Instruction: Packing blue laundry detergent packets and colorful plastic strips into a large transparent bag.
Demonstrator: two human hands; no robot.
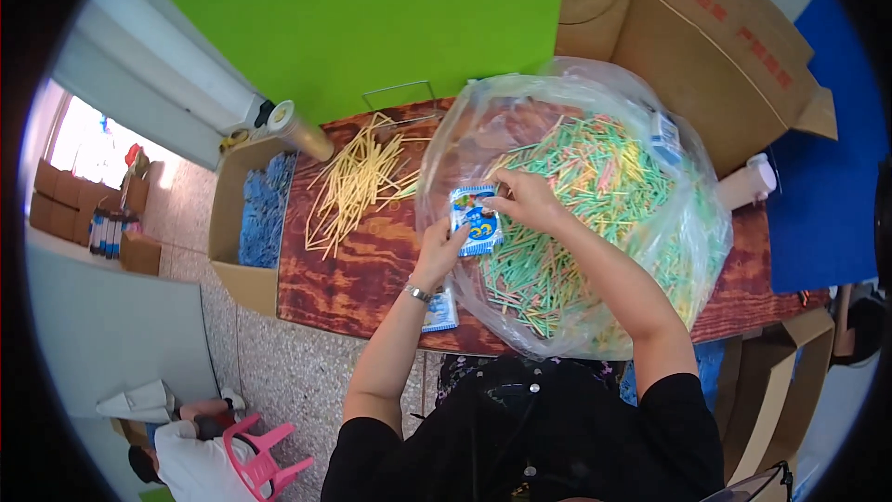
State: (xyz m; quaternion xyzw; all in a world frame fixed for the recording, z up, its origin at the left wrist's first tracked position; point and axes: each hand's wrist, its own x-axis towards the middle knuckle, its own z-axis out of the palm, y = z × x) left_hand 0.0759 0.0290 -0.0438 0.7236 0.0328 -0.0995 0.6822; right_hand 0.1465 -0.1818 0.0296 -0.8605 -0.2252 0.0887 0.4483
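Observation:
Between my two hands is a small blue and white printed packet (478, 234), above the near left edge of a clear plastic bag. My left hand (440, 249) grips the packet's left side, thumb toward it. My right hand (531, 199) pinches its upper right part, the fingertips close together. Many thin pink, green and yellow sticks (595, 177) fill the clear bag (674, 265), which lies open on the table. Another blue and white packet (440, 312) lies by the table's front edge, partly hidden under my left wrist.
Loose pale yellow sticks (358, 188) lie on the red-brown table (339, 293), near a wire stand (400, 88) and a canister (302, 130). Cardboard boxes stand left (243, 290) and far right (715, 46). Behind rises a green board (372, 19). A person (190, 460) sits lower left.

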